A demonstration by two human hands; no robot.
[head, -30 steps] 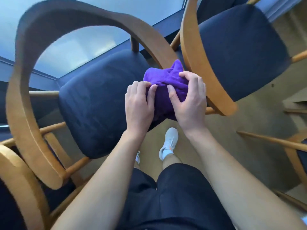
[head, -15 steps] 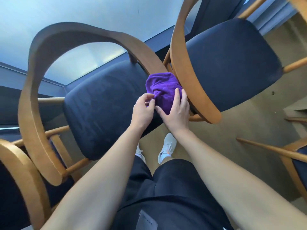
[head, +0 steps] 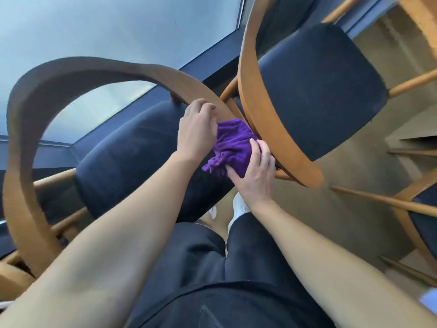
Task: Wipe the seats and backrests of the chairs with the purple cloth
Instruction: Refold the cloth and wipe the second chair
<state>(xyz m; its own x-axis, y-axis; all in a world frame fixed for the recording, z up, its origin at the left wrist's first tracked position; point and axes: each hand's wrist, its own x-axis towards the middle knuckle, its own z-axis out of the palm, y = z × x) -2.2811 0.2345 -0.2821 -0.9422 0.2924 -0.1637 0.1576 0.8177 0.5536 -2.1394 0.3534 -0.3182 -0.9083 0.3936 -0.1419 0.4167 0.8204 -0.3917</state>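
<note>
A bunched purple cloth (head: 233, 147) lies at the right edge of a dark blue chair seat (head: 132, 159), against the wooden armrest. My right hand (head: 255, 171) grips the cloth from below and the right. My left hand (head: 197, 129) rests on the cloth's left side, its fingers curled over the chair's curved wooden backrest rail (head: 71, 74). A second chair stands close on the right, with a dark blue seat (head: 319, 91) and a curved wooden rail (head: 264, 129) touching the cloth.
More wooden chairs crowd the left edge (head: 14, 280) and the right edge (head: 423, 214). A glass-topped table (head: 106, 31) fills the upper left. Tan carpet (head: 331, 228) shows between the chairs. My legs in dark shorts (head: 212, 280) stand below.
Both hands and the cloth shifted toward the gap between the two chairs. My left hand slid up onto the wooden rail; my right hand moved lower on the cloth.
</note>
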